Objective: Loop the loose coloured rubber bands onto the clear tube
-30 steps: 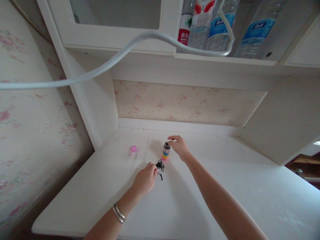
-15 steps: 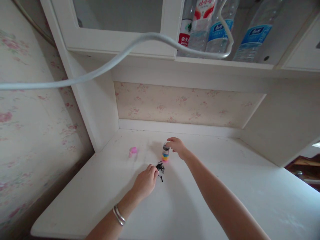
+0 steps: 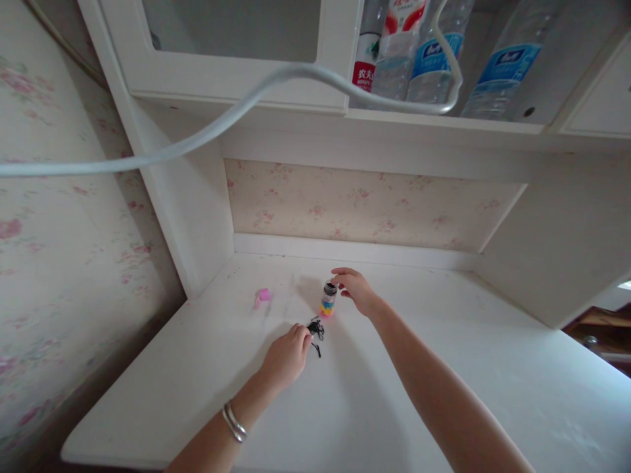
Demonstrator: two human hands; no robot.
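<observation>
A small upright cylinder with coloured bands (image 3: pixel 328 298) stands on the white desk (image 3: pixel 444 368). My right hand (image 3: pixel 355 290) sits just to its right, fingers curled around its top. Nearer to me, my left hand (image 3: pixel 286 358) rests on the desk with fingers curled, its fingertips pinching a small tangle of black bands (image 3: pixel 315 328). A silver bracelet (image 3: pixel 233 421) is on my left wrist.
A small pink object (image 3: pixel 263 296) lies on the desk to the left. A white cable (image 3: pixel 207 131) hangs across the view. Water bottles (image 3: pixel 434 52) stand on the shelf above. Floral wallpaper covers the left wall and the back panel.
Both hands stay almost where they were. My right hand's fingers have shifted slightly at the cylinder's top. The view tilted a little.
</observation>
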